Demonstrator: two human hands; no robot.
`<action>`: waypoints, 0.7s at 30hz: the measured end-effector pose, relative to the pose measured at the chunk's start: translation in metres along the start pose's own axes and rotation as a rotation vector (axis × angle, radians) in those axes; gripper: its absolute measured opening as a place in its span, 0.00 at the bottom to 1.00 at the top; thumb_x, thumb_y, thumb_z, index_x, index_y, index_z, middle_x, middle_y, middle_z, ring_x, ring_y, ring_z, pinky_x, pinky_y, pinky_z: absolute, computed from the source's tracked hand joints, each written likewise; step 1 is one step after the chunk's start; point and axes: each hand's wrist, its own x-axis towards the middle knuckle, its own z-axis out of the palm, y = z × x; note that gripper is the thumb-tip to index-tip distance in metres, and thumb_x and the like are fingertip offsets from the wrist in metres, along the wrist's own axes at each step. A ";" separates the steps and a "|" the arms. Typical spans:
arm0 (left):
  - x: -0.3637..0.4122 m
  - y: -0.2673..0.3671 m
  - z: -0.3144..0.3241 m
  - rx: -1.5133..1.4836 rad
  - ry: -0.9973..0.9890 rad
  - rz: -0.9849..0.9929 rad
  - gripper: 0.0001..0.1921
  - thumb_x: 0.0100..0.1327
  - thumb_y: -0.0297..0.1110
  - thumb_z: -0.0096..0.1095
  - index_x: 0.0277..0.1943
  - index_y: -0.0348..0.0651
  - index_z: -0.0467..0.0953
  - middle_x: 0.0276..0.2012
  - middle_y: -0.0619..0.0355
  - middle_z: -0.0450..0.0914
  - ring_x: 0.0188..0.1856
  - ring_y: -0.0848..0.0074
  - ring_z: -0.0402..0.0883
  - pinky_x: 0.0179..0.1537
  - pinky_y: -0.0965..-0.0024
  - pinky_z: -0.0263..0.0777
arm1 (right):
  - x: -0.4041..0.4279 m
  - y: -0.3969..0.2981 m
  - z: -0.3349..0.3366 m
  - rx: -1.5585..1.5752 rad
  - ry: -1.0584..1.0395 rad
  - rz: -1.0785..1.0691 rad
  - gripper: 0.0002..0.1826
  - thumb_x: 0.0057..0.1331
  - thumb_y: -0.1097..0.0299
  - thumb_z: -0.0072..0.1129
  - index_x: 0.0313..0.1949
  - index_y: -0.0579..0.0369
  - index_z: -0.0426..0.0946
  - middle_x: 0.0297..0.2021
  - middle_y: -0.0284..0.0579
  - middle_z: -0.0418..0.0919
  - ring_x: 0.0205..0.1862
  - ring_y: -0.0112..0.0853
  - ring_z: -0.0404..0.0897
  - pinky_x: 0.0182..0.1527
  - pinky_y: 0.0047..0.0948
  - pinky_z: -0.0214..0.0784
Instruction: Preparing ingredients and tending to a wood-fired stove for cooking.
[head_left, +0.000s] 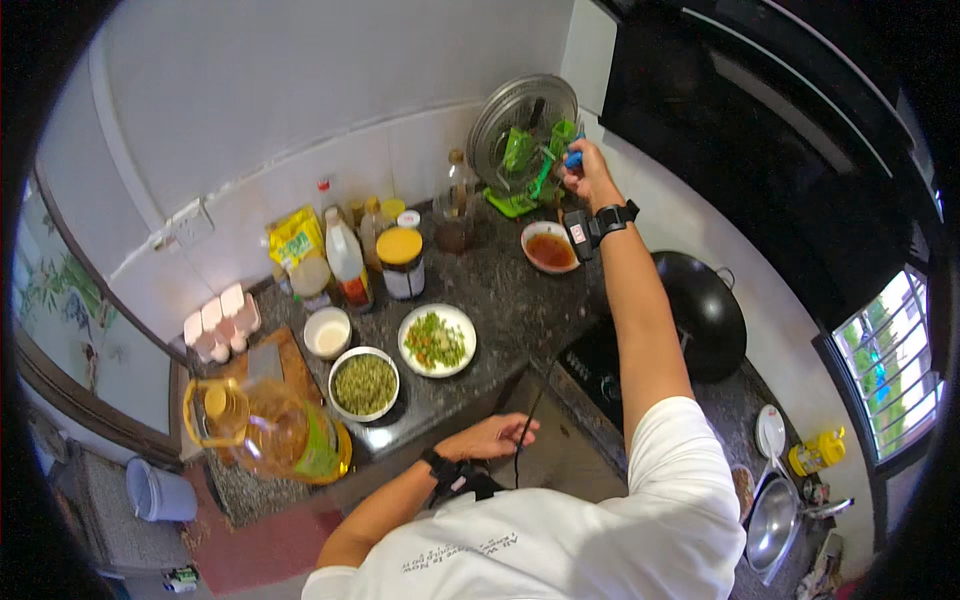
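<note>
My right hand (586, 171) reaches to the back corner of the counter, its fingers closed on a small blue object (574, 158) whose kind I cannot tell. It is beside a green plastic rack (517, 202) in front of a round metal lid (499, 120). Below that hand stands a bowl of reddish-brown sauce (550, 249). My left hand (499, 436) hangs low before my body, fingers curled loosely near a black cord (525, 427); whether it touches the cord is unclear.
A plate of chopped vegetables (436, 341), a bowl of chopped greens (364, 384), a large oil jug (277, 435) and several condiment containers (400, 262) stand on the counter. A black wok (709, 319) sits at right; a metal basin (772, 521) lies lower right.
</note>
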 end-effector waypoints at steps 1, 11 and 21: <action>0.001 0.001 -0.010 0.036 0.015 -0.029 0.25 0.57 0.19 0.51 0.59 0.38 0.59 0.46 0.59 0.71 0.49 0.80 0.69 0.52 0.76 0.62 | 0.019 -0.003 0.001 0.010 -0.001 0.016 0.08 0.53 0.64 0.50 0.25 0.53 0.63 0.17 0.38 0.65 0.12 0.25 0.58 0.10 0.20 0.43; 0.052 0.035 -0.080 -0.065 0.245 0.028 0.33 0.57 0.21 0.54 0.65 0.41 0.51 0.51 0.59 0.68 0.52 0.77 0.68 0.53 0.75 0.62 | 0.179 0.007 0.001 0.114 0.140 0.063 0.16 0.52 0.64 0.54 0.23 0.50 0.53 0.17 0.36 0.51 0.12 0.24 0.52 0.11 0.20 0.44; 0.080 0.082 -0.116 -0.077 0.404 -0.006 0.36 0.56 0.16 0.51 0.67 0.44 0.47 0.58 0.57 0.64 0.57 0.75 0.66 0.55 0.74 0.62 | 0.287 -0.006 -0.007 0.750 0.181 0.173 0.22 0.52 0.66 0.63 0.37 0.59 0.59 0.21 0.43 0.62 0.14 0.28 0.60 0.18 0.25 0.62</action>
